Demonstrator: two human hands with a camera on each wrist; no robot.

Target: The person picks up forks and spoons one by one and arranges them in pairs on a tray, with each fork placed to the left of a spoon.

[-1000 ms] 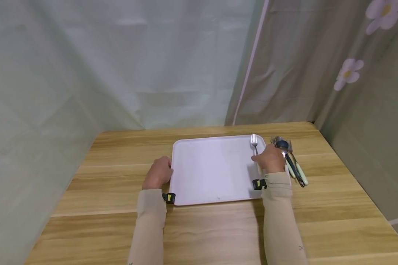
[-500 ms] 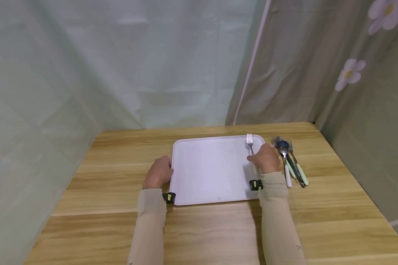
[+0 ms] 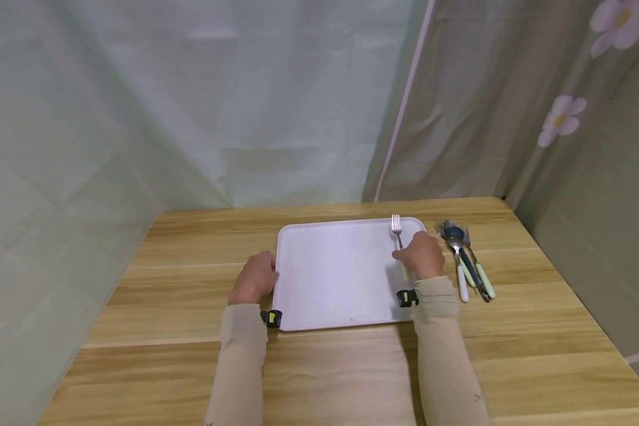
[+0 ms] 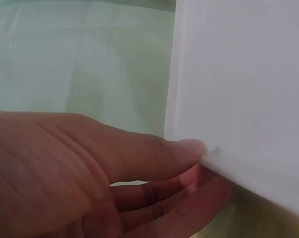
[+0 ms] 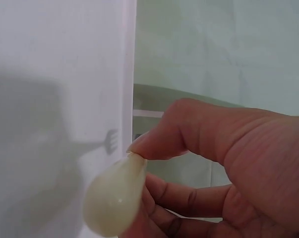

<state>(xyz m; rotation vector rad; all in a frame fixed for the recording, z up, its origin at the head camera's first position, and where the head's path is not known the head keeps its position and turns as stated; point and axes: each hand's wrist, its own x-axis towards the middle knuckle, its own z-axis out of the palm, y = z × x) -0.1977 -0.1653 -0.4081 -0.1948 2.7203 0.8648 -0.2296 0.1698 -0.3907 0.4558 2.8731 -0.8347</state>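
Note:
A white rectangular tray [image 3: 330,272] lies on the wooden table. My left hand [image 3: 254,278] pinches its left rim, and in the left wrist view the thumb [image 4: 159,153] lies on top with fingers curled beneath. Over the tray's right side, my right hand [image 3: 425,255] holds a fork [image 3: 396,226], tines pointing to the far side. The fork's rounded cream handle [image 5: 112,201] sits between thumb and fingers in the right wrist view. Shadows of the hand and fork fall on the tray there.
Right of the tray lies a loose pile of cutlery: a spoon with a white handle [image 3: 462,287], a piece with a dark handle [image 3: 474,275], and a fork with a pale green handle [image 3: 486,283]. Curtains [image 3: 298,118] hang behind the table [image 3: 341,378].
My right hand has shifted left with the fork, farther in over the tray and away from the cutlery pile. My left hand has stayed at the tray's left rim.

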